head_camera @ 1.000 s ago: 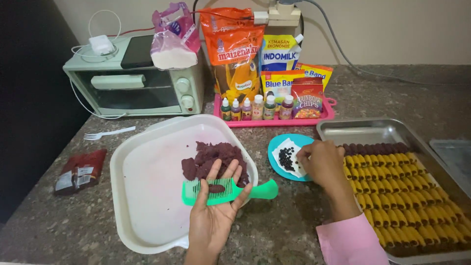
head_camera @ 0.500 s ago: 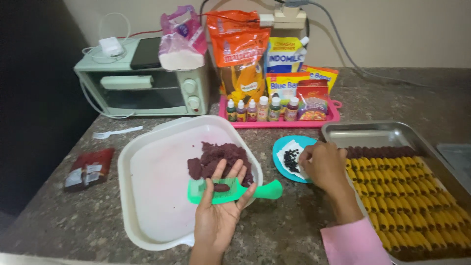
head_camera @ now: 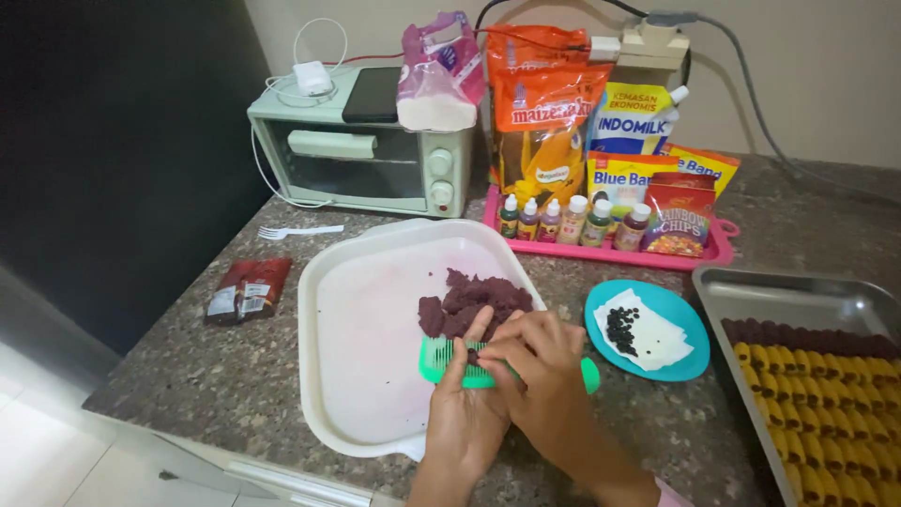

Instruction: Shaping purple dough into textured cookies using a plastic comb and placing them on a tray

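My left hand (head_camera: 465, 413) holds a green comb (head_camera: 441, 361) flat over the right side of a white tray (head_camera: 338, 282). My right hand (head_camera: 540, 376) rests on top of the comb, its fingers curled and pressing on something small that they hide. A lump of dark purple dough (head_camera: 469, 300) lies in the tray just beyond the comb. To the right stands a blue plate (head_camera: 690, 329) with a white paper and small black chips (head_camera: 621, 330) on it.
A metal baking tray (head_camera: 798, 291) at the right holds rows of yellow and dark shaped pieces. Behind are a pale green toaster oven (head_camera: 361, 155), a pink tray (head_camera: 723, 249) of small bottles and packets, tall bags, a white plastic fork (head_camera: 300, 231) and a dark red packet (head_camera: 246, 286).
My right hand has left the blue plate and moved left onto the comb held by my left hand. The camera has shifted closer and to the left.
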